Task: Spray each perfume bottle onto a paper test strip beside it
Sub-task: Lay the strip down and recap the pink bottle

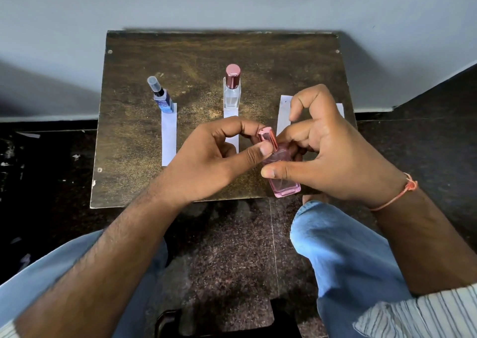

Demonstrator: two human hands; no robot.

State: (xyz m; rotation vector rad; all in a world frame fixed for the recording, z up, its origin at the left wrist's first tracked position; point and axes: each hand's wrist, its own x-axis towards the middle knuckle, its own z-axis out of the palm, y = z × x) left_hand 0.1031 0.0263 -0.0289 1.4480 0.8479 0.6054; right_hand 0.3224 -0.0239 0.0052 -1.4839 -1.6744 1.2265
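The person sits over a small wooden table [144, 141] with 3 perfume bottles in play. The pink bottle [284, 183] is off the table, held tilted above its near edge, the cap leaning away from the person. The right hand [335, 152] grips the glass body, thumb across the front and fingers curled behind it. The left hand [211, 157] pinches the rose-gold cap [268, 137] between thumb and forefinger, apparently about to pull it off, though the cap is on for now.

The risk I see is in that pull. The body is smooth glass, held mostly by the thumb and fingertips, so a stiff cap coming free with a jerk could knock the bottle out of the grip and onto the table edge or the dark stone floor below. A loose cap could also roll off the table. Another risk is aim: the right paper strip [284, 110] lies largely hidden behind the right hand, so a spray fired from here would likely miss it or drift toward the middle paper strip [232, 136], mixing scents.

The blue bottle [162, 100] stands capped at the far end of the left paper strip [169, 136], and the clear bottle [232, 92] stands capped at the far end of the middle strip.
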